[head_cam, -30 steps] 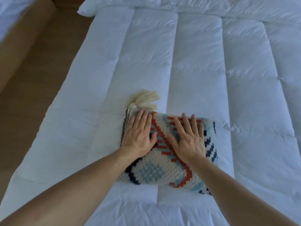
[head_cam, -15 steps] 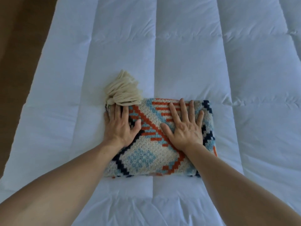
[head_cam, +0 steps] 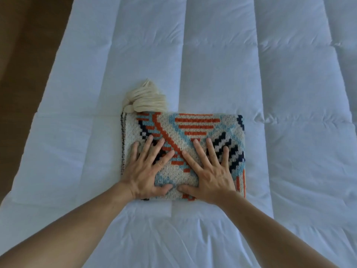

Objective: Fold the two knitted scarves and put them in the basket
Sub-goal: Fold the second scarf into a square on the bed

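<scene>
Pressing both palms flat on the scarf [head_cam: 183, 151], I am looking at one item that appears fully folded: a compact, thick rectangle lying on the bed [head_cam: 270, 93], its edges fairly square and its layers stacked evenly as far as I can see. My left hand [head_cam: 146, 171] is resting on the scarf's near left part, and my right hand [head_cam: 210, 171] is resting on its near right part; both are spread open, fingers apart, gripping nothing, only flattening the top layer. The thumbs are almost meeting near the scarf's near edge.

I am judging the task as partly done. This scarf seems ready to lift, but it is not yet in the basket, and I am seeing neither the basket nor the second scarf anywhere around it, so I cannot tell how the other one stands.

The knit is looking chunky and nubbly, with a blocky stepped pattern in orange, pale blue, navy and cream. A cream tassel [head_cam: 144, 99] of loose yarn strands is fanning out from the scarf's far left corner, touching it. Along the scarf's left side a dark speckled edge is showing. The bed beneath is covered in soft white quilting, puffy between stitched channels and wrinkled just near of the scarf. Left of the bed, brown floor [head_cam: 29, 45] is showing.
</scene>
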The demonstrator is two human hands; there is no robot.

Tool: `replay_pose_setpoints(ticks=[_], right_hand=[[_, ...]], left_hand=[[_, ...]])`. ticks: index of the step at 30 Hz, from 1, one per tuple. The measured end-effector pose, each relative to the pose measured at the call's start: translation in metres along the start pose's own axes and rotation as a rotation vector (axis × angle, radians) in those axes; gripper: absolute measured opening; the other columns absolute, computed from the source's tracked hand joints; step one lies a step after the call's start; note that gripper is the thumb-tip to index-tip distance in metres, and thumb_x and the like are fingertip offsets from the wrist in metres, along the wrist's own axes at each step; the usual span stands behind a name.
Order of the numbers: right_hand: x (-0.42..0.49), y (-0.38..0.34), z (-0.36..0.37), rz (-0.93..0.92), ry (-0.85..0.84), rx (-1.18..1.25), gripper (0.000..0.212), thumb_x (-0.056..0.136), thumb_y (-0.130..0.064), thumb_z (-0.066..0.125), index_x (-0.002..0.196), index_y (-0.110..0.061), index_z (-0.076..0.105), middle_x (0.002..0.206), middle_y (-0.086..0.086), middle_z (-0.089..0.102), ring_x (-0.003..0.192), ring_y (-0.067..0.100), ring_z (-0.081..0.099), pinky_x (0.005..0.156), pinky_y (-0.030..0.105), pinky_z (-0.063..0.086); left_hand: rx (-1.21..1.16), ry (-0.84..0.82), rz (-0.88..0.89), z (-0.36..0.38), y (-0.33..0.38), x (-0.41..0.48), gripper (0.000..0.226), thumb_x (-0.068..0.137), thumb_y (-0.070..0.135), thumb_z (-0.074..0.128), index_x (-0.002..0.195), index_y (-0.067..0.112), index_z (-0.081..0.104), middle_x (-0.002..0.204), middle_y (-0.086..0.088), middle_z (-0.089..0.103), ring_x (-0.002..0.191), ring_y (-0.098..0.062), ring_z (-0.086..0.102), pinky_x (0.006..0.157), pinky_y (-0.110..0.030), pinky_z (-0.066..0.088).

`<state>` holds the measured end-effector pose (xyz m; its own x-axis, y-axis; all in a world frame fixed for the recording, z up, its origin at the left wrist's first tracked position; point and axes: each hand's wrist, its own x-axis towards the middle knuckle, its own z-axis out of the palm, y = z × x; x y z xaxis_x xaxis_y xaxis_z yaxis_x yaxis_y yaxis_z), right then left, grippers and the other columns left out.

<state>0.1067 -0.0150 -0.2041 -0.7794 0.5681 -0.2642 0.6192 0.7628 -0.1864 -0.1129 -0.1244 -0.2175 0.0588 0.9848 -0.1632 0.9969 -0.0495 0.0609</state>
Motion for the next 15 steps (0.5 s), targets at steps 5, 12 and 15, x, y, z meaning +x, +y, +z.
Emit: replay_pose_setpoints(ticks=[5, 12, 15], right_hand=[[0.016, 0.006, 0.017, 0.039, -0.019, 0.002, 0.090, 0.077, -0.092, 0.015, 0.151, -0.047, -0.008, 0.163, -0.003, -0.016, 0.148, 0.030, -0.021, 0.113, 0.066, -0.008], [0.011, 0.011, -0.003, 0.068, 0.064, 0.130, 0.081, 0.083, -0.085, 0.009, 0.151, -0.045, -0.011, 0.162, -0.005, -0.017, 0.148, 0.021, -0.022, 0.115, 0.058, -0.015], [0.002, 0.030, -0.014, 0.341, 0.160, 0.224, 0.079, 0.088, -0.078, 0.015, 0.153, -0.040, -0.010, 0.162, -0.004, -0.020, 0.148, 0.017, -0.021, 0.118, 0.054, -0.010]], left_hand=[[-0.004, 0.021, -0.018, 0.019, -0.010, 0.011, 0.089, 0.079, 0.077, 0.030, 0.154, 0.029, 0.021, 0.163, -0.011, 0.013, 0.149, -0.039, 0.008, 0.113, -0.066, 0.012], [-0.199, 0.138, -0.321, -0.007, -0.005, 0.010, 0.074, 0.094, 0.063, 0.018, 0.155, 0.020, 0.019, 0.163, -0.009, 0.014, 0.150, -0.029, 0.008, 0.116, -0.062, 0.014], [-0.463, 0.163, -0.791, -0.005, -0.024, 0.007, 0.087, 0.087, 0.072, 0.034, 0.153, 0.019, 0.016, 0.157, -0.012, 0.029, 0.143, -0.032, 0.029, 0.114, -0.055, 0.029]])
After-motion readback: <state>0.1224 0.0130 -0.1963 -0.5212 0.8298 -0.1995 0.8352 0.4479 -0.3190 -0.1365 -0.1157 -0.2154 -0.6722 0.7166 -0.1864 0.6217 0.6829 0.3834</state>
